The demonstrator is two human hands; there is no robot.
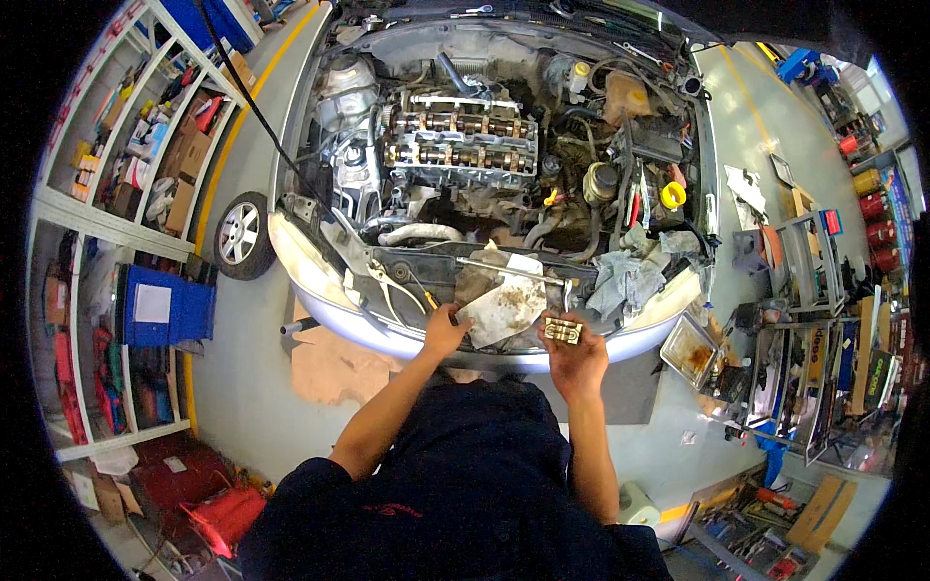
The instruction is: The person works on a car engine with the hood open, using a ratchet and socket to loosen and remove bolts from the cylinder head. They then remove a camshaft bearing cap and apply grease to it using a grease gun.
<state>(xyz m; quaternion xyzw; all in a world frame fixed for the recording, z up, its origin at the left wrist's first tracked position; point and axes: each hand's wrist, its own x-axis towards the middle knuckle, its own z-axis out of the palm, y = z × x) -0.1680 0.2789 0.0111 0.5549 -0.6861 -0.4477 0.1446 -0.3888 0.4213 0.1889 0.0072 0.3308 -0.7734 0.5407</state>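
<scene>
I am standing at the front of a big car (320, 281) with its hood up, and I am looking down into the open engine (460, 140), where two rows of shiny metal parts are showing on top. On my left side tall shelves (126, 174) are holding boxes and bottles, and on my right side a metal cart (804, 281) is standing with tools around it. On the front edge of the car a dirty white rag (504, 305) is lying flat, with a crumpled grey cloth (625, 276) resting just beside it. My left hand (444, 332) is closing around a thin tool with a yellow handle (429, 302), and it is touching the near corner of the rag. My right hand (576, 353) is gripping a small gold-coloured metal block (563, 331) and holding it up over the bumper. The block is lying sideways, with its long side going from left to right. It is sitting just to the right of the rag, so my right hand is the nearer one to it, and the engine is lying straight ahead, well past both hands.
</scene>
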